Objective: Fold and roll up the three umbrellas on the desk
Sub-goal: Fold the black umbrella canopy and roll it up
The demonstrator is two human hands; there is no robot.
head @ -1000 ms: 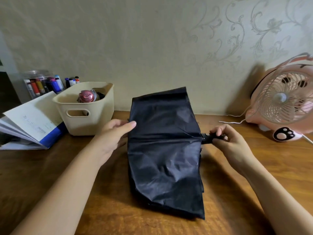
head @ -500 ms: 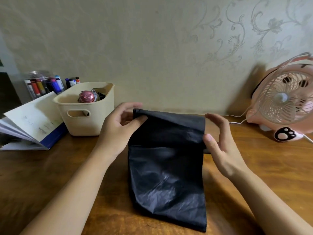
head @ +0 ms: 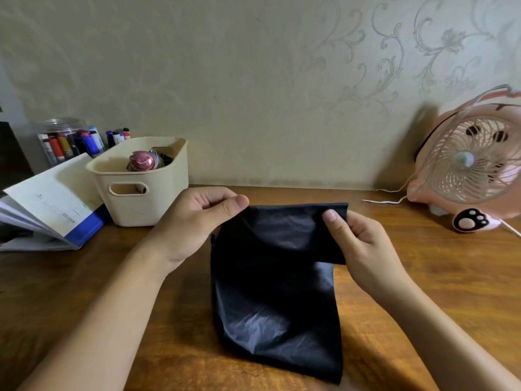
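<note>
View: head, the only one.
Umbrella (head: 276,303): black, in the middle of the desk (head: 84,306) between the two hands. Its top edge is lifted and folded over toward the person, and the lower part lies flat on the wood. The shaft and handle are hidden in the cloth.
Left hand (head: 197,221): thumb and curled fingers pinch the top left corner of the cloth.
Right hand (head: 363,241): pinches the top right edge, thumb on the near face and fingers behind.
Cloth: thin, soft and faintly glossy. It is probably light and slippery. It sags between the two pinches and looks unlikely to keep a crease unaided.
Ribs: not visible. They are likely thin and stiff under the cloth and easy to bend if forced.
Where to hold: for folding, the corners of the edge, as now, seem right. For rolling, one hand would probably grip round the hidden shaft while the other wraps the cloth tight.
Risk: loose panels may slide out of the fold.
Other umbrellas: none plainly in view.
Around: a basket (head: 146,198) and a book (head: 48,204) at back left, a pink fan (head: 468,165) at right, all apart from the umbrella.
</note>
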